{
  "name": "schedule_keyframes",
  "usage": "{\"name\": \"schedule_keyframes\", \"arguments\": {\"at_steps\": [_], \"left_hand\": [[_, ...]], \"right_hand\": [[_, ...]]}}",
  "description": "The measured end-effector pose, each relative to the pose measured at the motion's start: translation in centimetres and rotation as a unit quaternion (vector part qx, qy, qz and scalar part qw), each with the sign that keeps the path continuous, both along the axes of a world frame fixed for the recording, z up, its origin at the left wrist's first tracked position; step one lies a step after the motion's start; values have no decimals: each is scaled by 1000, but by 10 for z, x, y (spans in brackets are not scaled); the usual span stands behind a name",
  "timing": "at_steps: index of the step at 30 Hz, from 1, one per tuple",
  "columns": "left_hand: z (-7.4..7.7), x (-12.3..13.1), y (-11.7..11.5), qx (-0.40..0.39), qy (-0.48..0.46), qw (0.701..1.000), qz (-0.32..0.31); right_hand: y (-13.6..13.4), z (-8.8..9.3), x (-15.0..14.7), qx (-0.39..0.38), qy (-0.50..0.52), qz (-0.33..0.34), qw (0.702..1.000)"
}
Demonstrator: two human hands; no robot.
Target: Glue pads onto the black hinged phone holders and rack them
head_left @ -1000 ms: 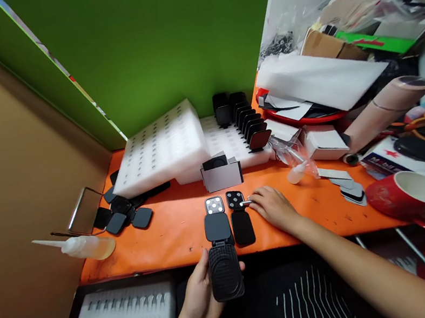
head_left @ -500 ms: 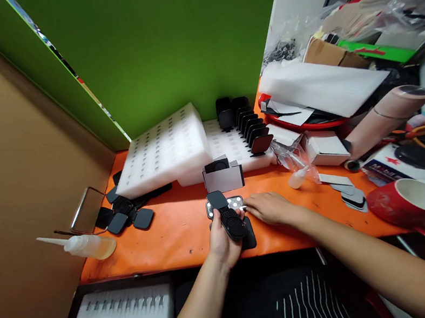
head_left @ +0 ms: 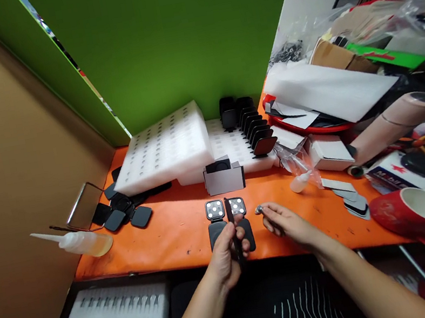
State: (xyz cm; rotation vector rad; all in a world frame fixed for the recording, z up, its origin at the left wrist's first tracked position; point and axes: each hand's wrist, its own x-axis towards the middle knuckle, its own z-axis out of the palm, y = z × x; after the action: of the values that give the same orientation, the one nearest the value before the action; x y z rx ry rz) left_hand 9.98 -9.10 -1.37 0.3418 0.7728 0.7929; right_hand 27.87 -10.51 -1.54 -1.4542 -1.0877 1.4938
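Take the left hand (head_left: 224,258) as the middle of the clock. A bottle (head_left: 95,244) sits at the table's left end, between nine and ten o'clock, nozzle to the outside, perhaps to spare the middle for work. Toward ten o'clock, black pads (head_left: 114,220) lie heaped, seemingly as loose stock. At eleven, a slotted foam block (head_left: 164,145) leans on a lower foam (head_left: 228,142).

Almost at twelve, the left unit (head_left: 215,209) lies open and flat, its dotted plate facing up, which leaves the dots easy to reach. The left hand grips a black piece (head_left: 229,213) in front of the units, thumb on one side and fingers curled round the other. It is held upright and edge-on, likely so that both faces can be handled. Toward one o'clock is the right unit (head_left: 246,235), laid parallel to its neighbour and partly hidden by the fingers; whether they touch it I cannot tell. Farther off at one, holders (head_left: 264,145) stand in the lower foam, whose slots probably keep them from rubbing.

Between two and three, the right hand (head_left: 285,223) pinches a metal bit (head_left: 259,209) between thumb and forefinger, a grip suited to something so small. Near three, a mug (head_left: 415,216) stands well apart from the hands.
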Motion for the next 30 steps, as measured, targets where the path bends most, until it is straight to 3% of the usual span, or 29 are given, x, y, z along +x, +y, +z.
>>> {"name": "schedule_keyframes", "arguments": {"at_steps": [3,6,11,14,19,24,27,30], "left_hand": [[5,-14,-6,90,101,990,-31],[6,-24,-13,179,183,965,-62],[3,-28,-30,284,285,912,-83],[0,-29,-42,321,312,890,-85],[-5,-35,-56,335,284,892,-111],[-7,-39,-60,330,286,892,-119],[-6,-35,-57,291,262,912,-118],[-5,-30,-53,201,227,949,-90]], "right_hand": [[-17,14,-17,42,-46,19,998],[-22,30,-32,100,-176,53,978],[-23,43,-50,125,-443,93,883],[-28,43,-55,127,-518,126,837],[-30,47,-53,133,-430,209,868],[-29,44,-53,113,-352,197,908],[-32,39,-57,133,-314,179,923],[-35,37,-62,157,-304,167,925]]}}
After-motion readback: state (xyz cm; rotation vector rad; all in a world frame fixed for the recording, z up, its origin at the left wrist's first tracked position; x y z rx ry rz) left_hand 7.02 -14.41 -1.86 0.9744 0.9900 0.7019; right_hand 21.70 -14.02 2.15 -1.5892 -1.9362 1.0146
